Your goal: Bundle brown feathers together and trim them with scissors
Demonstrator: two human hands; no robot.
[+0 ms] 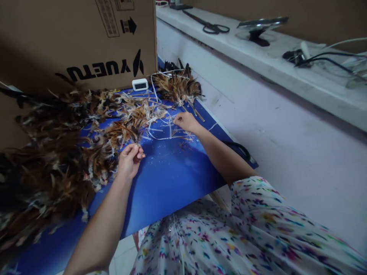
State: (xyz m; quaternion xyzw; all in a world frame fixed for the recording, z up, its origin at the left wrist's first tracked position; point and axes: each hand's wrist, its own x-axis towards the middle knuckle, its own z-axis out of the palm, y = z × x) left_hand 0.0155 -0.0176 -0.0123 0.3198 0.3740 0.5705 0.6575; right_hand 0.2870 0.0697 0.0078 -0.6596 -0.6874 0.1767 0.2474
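Note:
My left hand [129, 160] is closed in a pinch over the blue tabletop [160, 179], at the right edge of a large spread of brown feathers [114, 133]. Whatever is between its fingertips is too small to make out. Farther forward and to the right, my right hand [187, 122] is also pinched, its fingertips beside some thin clear strips [170, 130] on the table. I cannot tell what, if anything, it grips. A thin white cord [155, 138] loops across the table near both hands. Loose feather stems [197, 111] lie just beyond my right hand.
A large cardboard box [94, 42] stands at the back left, with a small white digital display [140, 84] before it. A feather bundle [177, 84] lies by the wall. On the right ledge [286, 72] are scissors [212, 26], a phone stand [259, 36] and cables [323, 61].

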